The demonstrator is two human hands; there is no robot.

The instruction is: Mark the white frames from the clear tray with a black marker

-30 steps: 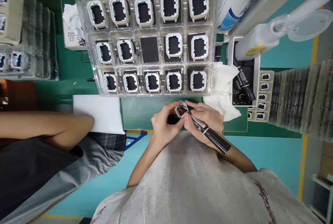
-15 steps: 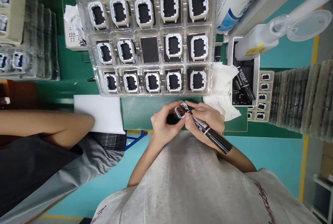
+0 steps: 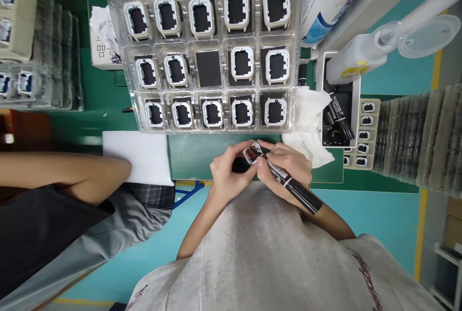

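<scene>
Across upper centre of frame: clear plastic tray, three rows of white frames, middle cell showing its black pad. Right of it, white box with dark markers inside. Just below picture centre, both hands narrowed: left hand pinching small white frame by its edges; right hand holding black marker pen-fashion. Marker slants toward lower right, tip end at small frame's opening; contact cannot be told.
</scene>
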